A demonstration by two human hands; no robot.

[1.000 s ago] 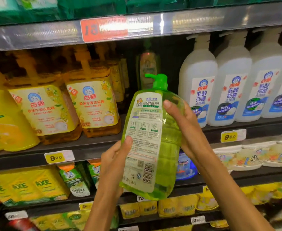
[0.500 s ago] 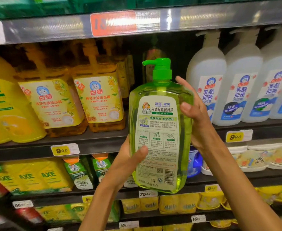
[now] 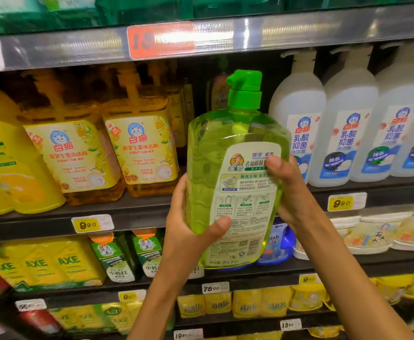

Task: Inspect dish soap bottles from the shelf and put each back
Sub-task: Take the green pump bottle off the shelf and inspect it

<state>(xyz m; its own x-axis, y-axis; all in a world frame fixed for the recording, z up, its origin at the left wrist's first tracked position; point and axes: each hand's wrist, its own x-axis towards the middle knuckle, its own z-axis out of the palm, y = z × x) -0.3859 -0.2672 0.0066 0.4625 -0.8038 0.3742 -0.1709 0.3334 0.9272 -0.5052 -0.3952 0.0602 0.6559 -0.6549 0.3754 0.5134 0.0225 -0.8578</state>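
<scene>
A: Both hands are wrapped round the green soap bottle (image 3: 235,168). The left hand (image 3: 188,231) grips low on its left side, thumb curled across the front by the label's lower edge, the other fingers hidden behind.

B: And the right hand (image 3: 289,190) clamps the right side higher up, thumb pressed onto the label near the top, the rest of it cupped round the back.

A: Forearms rise from the bottom of the view, angled inward, so the bottle sits between them, upright with a slight tilt, green pump (image 3: 245,89) pointing left.

B: It's held in the air in front of the shelf (image 3: 127,212), not resting on it. Its base hangs below that shelf's edge, over the row beneath.

A: Room to move? Behind it there's a dark gap, orange bottles (image 3: 139,148) to the left, white bottles (image 3: 296,133) just right. The upper shelf rail (image 3: 299,33) sits well above the pump.

B: Yellow price tags (image 3: 92,224) line the edges.
</scene>
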